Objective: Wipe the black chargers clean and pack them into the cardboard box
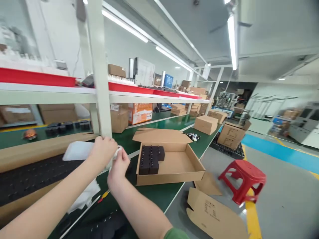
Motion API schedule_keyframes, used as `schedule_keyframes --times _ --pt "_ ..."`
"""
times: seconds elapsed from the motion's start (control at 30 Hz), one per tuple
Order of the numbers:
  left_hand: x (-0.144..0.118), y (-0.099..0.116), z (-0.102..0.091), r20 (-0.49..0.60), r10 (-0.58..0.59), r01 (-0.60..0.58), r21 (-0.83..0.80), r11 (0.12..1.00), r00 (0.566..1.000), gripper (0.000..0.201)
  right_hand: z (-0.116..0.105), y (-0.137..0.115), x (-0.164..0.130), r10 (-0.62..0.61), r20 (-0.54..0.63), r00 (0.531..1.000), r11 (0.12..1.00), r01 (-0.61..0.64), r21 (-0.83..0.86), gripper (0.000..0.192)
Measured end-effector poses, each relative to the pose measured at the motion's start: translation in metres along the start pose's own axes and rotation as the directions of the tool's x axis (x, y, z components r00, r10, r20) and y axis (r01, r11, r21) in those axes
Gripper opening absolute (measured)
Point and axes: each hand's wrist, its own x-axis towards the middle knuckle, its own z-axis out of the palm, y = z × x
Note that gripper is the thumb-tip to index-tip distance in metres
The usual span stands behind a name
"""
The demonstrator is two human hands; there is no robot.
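Both hands are raised close together over the workbench. My left hand (103, 150) is closed, fingers curled, and meets my right hand (119, 167), which pinches a small crumpled white piece (119, 148) that looks like thin film or paper. Most of that piece is hidden by the fingers. Just right of them lies an open cardboard box (179, 159), with several black blocks (149, 161) standing in rows in its left part. Left of the hands, a white sheet or bag (77, 151) rests on a long carton of black parts (37, 176).
Crumpled white wrapping (87, 196) and a tool with a red-and-yellow end (103, 196) lie on the green bench (161, 199). More black blocks (109, 225) are at the bottom. A shelf post (99, 66) rises behind the hands. A red stool (245, 179) stands on the floor at right.
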Motion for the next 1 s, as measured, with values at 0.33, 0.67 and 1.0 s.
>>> schedule_keyframes --times 0.33,0.67,1.0 --pt "-0.028 0.011 0.003 -0.030 -0.119 0.114 -0.125 0.986 0.992 0.026 -0.033 -0.012 0.006 0.212 -0.087 0.973 0.974 -0.218 -0.057 0.035" --pt "-0.061 -0.013 0.089 0.208 -0.548 0.583 -0.376 0.720 0.810 0.036 -0.050 -0.011 0.041 -0.056 0.516 0.855 0.967 0.175 -0.185 0.029" --pt "-0.074 -0.033 0.133 0.209 -0.546 0.541 -0.623 0.565 0.811 0.036 -0.072 0.024 0.038 -0.029 0.693 0.720 0.864 0.367 -0.345 0.028"
